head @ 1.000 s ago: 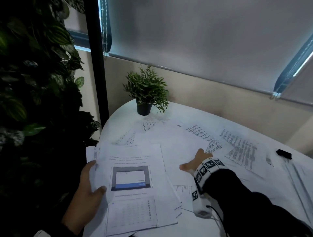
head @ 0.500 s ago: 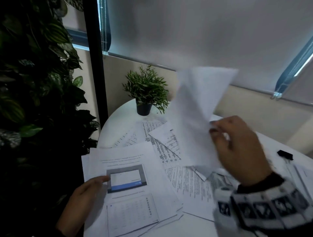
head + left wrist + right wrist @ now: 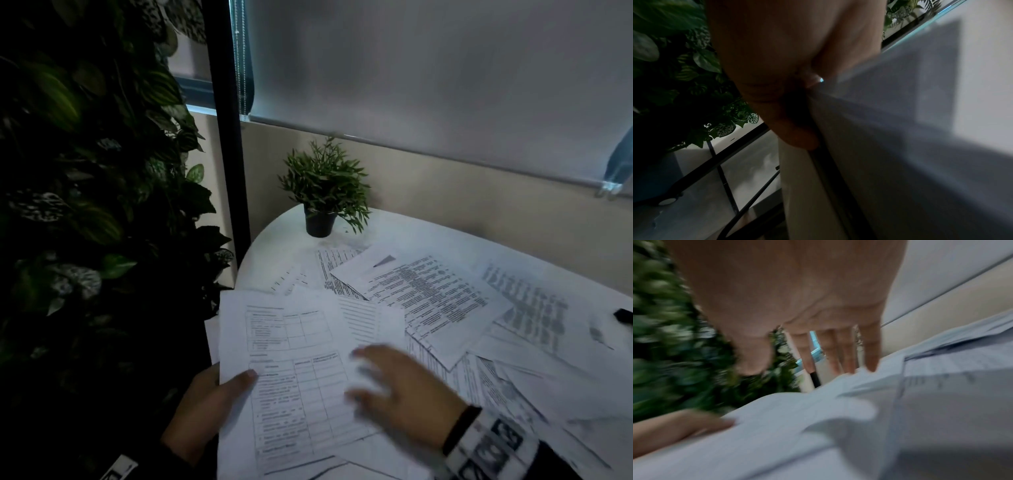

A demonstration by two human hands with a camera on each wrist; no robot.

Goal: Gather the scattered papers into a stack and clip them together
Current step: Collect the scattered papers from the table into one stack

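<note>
A loose stack of printed papers (image 3: 301, 387) lies at the near left edge of the white round table (image 3: 274, 240). My left hand (image 3: 205, 404) grips the stack's left edge, thumb on top and fingers underneath (image 3: 795, 139). My right hand (image 3: 394, 387), blurred by motion, hovers just over the stack with its fingers (image 3: 871, 353) straight and spread, holding nothing. More printed sheets (image 3: 428, 301) lie scattered across the table to the right. A black binder clip (image 3: 623, 314) sits at the far right edge of the head view.
A small potted plant (image 3: 323, 192) stands at the back of the table. A wall of dark foliage (image 3: 85, 205) and a black post (image 3: 226, 120) rise close on the left. A window blind (image 3: 428, 68) hangs behind the table.
My right hand lifted a sheet from the table's middle, carried it left and let it go on the stack; a table-form page now covers the screenshot page. The left hand kept its hold.
</note>
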